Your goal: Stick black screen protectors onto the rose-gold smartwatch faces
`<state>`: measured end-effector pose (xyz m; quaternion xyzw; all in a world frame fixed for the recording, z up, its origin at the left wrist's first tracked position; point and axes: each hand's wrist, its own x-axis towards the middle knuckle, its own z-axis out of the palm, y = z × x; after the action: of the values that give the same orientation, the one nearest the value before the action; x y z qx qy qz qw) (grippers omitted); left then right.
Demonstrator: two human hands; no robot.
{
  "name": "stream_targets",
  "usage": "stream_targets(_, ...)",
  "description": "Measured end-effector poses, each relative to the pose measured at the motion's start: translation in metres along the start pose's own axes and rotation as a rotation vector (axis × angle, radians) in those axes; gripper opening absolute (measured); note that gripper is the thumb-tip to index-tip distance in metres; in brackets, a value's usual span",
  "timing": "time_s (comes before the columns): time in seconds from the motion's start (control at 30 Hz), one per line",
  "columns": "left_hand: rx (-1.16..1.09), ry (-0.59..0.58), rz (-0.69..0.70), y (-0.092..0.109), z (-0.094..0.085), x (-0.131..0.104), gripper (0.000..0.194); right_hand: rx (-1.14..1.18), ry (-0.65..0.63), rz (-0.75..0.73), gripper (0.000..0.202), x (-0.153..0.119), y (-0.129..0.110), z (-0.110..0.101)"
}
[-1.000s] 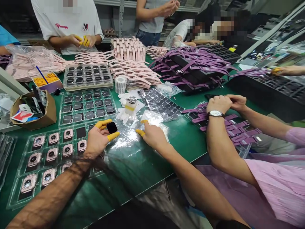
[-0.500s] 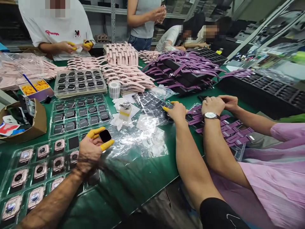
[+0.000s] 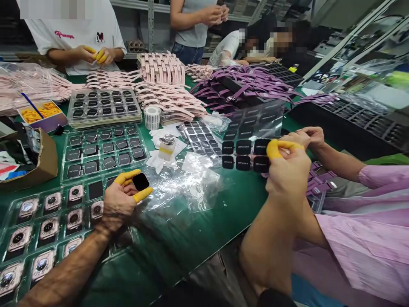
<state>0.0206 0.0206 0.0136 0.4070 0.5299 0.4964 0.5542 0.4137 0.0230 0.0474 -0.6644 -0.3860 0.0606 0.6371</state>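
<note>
Your left hand (image 3: pixel 123 196) holds the smartwatch (image 3: pixel 140 182) between yellow-capped fingers, above the clear plastic film (image 3: pixel 169 187), at the right of the tray of pink watches (image 3: pixel 47 226). Your right hand (image 3: pixel 286 164) has its fingers pinched on the sheet of black stickers (image 3: pixel 245 147), which is raised over the green table (image 3: pixel 204 238).

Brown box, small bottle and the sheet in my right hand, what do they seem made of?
Brown box: matte cardboard, by its plain tan walls.
Small bottle: milky body, likely plastic, possibly glass; bright reflections suggest a polished metal top.
Sheet: probably glossy plastic film, by its sheen and see-through areas.
</note>
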Motion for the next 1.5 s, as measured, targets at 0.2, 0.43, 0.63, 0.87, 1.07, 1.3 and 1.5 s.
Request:
stream_targets(0.2,-0.032,0.133,0.311,-0.008,-0.003,0.003,0.077,0.393,-0.467,0.468,0.050,-0.137,-0.022,0.018)
stream_targets(0.43,0.129,0.015,0.430,-0.012,-0.002,-0.003,0.067,-0.300,-0.794,0.119,0.023,-0.207,-0.022,0.054)
stream_targets(0.63,0.554,-0.530,0.019,-0.006,0.004,-0.015,0.053,-0.378,-0.808,-0.423,0.030,-0.189,-0.021,0.032)
stream_targets(0.87,0.491,-0.476,-0.096,-0.001,0.005,-0.008,0.057,-0.316,-1.014,-0.509,0.037,-0.194,0.004,0.013)
stream_targets(1.07,0.521,-0.495,-0.079,-0.001,0.004,-0.006,0.056,-0.242,-1.050,-0.413,0.015,-0.186,-0.001,0.029)
stream_targets(1.3,0.569,-0.490,-0.010,-0.004,0.003,-0.005,0.052,-0.225,-1.147,-0.408,0.036,-0.179,0.000,0.014)
stream_targets(1.5,0.564,-0.498,-0.022,0.001,0.005,-0.008,0.048,-0.296,-1.167,-0.405,0.027,-0.181,-0.007,0.020)
